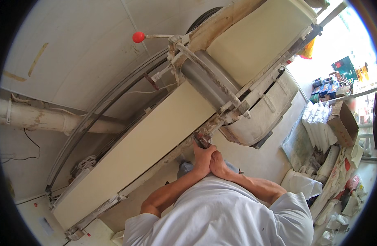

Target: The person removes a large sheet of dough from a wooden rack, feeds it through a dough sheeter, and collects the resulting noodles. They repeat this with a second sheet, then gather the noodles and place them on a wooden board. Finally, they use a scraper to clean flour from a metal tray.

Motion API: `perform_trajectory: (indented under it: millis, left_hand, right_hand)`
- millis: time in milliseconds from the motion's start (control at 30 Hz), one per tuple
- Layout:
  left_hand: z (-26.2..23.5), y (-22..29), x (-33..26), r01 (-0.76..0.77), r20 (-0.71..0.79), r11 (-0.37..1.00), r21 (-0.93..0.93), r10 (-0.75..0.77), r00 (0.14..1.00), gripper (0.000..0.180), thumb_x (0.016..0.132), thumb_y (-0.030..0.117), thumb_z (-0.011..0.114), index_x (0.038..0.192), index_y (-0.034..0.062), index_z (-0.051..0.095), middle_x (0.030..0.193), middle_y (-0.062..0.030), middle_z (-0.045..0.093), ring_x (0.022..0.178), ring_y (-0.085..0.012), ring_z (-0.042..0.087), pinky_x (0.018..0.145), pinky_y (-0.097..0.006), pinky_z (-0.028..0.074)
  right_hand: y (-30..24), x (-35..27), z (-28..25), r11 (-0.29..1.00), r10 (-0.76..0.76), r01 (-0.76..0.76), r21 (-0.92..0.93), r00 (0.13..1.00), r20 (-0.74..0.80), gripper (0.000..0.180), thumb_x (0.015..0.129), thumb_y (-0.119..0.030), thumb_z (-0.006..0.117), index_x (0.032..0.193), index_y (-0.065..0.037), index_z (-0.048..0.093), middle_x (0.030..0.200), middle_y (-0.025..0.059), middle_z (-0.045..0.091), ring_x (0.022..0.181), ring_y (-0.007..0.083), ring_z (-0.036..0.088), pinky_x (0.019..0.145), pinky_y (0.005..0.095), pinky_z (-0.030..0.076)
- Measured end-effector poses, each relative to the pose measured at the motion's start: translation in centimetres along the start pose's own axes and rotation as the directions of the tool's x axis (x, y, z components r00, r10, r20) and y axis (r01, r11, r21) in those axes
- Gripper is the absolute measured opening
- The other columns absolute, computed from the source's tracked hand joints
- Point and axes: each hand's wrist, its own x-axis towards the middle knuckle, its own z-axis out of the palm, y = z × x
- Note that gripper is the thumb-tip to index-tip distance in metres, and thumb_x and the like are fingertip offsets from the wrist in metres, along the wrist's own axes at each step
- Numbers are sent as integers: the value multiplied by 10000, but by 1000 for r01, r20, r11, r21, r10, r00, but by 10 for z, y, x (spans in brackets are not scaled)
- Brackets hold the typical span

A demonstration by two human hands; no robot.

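Observation:
My left hand (203, 157) is closed around a dark, reddish-brown handle-like piece (203, 141) at the near edge of a long machine. Pressed against it, my right hand (217, 163) is closed too; whether anything is inside its fingers is hidden. The machine has a cream belt (143, 141) slanting from lower left to upper right. Above my hands, a grey metal roller (205, 84) crosses the belt, with a metal bar (209, 76) over it. A lever with a red ball knob (138, 37) sticks out on the far side.
A pale, rounded machine cover (258, 119) juts out right of my hands. White packages (317, 123), an open cardboard box (343, 123) and white sacks (303, 182) stand at the right. Along the far-left wall runs a pipe (45, 121).

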Motion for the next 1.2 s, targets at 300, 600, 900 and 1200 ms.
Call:
perform_trajectory:
  millis: [300, 600, 900, 1200]
  left_hand:
    - [3, 7, -4, 86, 25, 993, -83, -84, 996, 597, 763, -44, 675, 1289, 68, 416, 1013, -36, 503, 814, -124, 528, 689, -282, 492]
    - [-47, 19, -1, -4, 328, 990, 140, -43, 944, 749, 956, 115, 645, 1580, 66, 233, 1242, -115, 629, 1077, -229, 642, 947, -353, 525]
    - [-231, 13, -20, -90, -16, 890, 446, 108, 994, 488, 1066, 439, 537, 1357, 47, 554, 954, -73, 691, 855, -169, 666, 782, -327, 544]
    - [-349, -99, -107, 269, -304, 477, 837, -5, 953, 260, 997, 291, 625, 869, 67, 658, 807, -43, 653, 727, -137, 622, 630, -321, 502]
  right_hand:
    - [-10, 2, -1, 1000, 8, -7, -23, 1000, 7, 203, 992, -90, 527, 997, 74, 646, 912, 264, 692, 843, 392, 656, 742, 444, 522]
    - [-51, -6, -4, 971, -15, 18, -238, 1000, 17, 292, 1029, -232, 593, 1006, 51, 659, 826, 272, 662, 723, 448, 612, 673, 476, 519]
    - [-18, -31, 6, 810, -316, 363, -461, 932, 179, 372, 991, -356, 659, 855, -21, 573, 672, 220, 600, 651, 455, 622, 583, 524, 508]
    - [26, -99, -169, 793, -560, 408, -453, 781, -276, 267, 895, -152, 725, 824, -23, 502, 692, 191, 533, 635, 411, 564, 554, 503, 441]
